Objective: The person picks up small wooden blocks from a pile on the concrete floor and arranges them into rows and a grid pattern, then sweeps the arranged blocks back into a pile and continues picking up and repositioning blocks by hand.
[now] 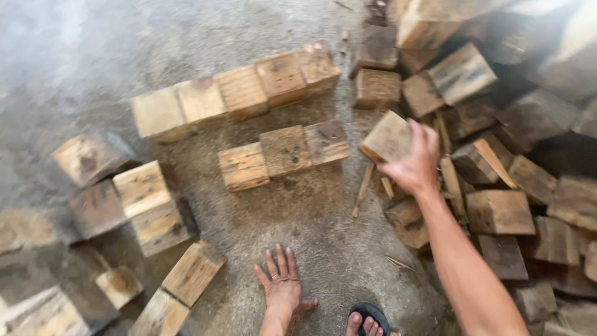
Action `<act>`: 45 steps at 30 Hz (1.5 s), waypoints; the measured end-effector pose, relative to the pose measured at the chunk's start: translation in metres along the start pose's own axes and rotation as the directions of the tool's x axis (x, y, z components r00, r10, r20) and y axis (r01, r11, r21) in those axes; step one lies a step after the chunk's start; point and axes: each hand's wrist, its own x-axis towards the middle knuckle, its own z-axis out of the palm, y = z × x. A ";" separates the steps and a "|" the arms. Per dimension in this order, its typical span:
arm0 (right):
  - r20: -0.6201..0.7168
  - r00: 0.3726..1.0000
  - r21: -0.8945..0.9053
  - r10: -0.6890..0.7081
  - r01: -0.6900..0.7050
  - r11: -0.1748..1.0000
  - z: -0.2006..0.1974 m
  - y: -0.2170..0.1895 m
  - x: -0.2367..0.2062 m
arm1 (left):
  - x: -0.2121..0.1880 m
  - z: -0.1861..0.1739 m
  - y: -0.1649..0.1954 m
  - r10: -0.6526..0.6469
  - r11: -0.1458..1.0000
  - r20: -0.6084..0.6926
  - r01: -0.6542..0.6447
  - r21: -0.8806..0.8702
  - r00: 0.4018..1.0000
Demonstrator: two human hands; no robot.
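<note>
On concrete floor (311, 218): wooden blocks, rowed and heaped.
Right hand (413, 163) grip clasps one wood block (387, 138); left hand (281, 285) flat, fingers spread, released.

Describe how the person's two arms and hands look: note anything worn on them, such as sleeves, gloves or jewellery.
Both forearms are bare, with no sleeves in view, and neither hand wears a glove. The left hand has a ring on one of its fingers. The right hand shows no ring, watch or band from this angle.

pale, squarish wooden block (387, 138), tilted; held off the floor beside the heap of blocks (497, 186)
</note>
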 end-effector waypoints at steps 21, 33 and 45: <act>-0.219 0.939 0.137 0.265 -0.240 0.961 0.136 -0.135 -0.128 | 0.013 0.024 -0.013 0.052 0.999 -0.109 -0.050 0.021 0.993; -0.041 0.955 0.260 0.293 -0.273 0.926 0.145 -0.175 -0.146 | 0.006 0.019 -0.012 0.053 0.998 -0.105 -0.055 -0.016 0.993; 0.119 0.971 0.273 0.207 -0.233 0.934 0.133 -0.174 -0.144 | 0.001 0.018 -0.013 0.068 0.997 -0.132 -0.070 -0.015 0.989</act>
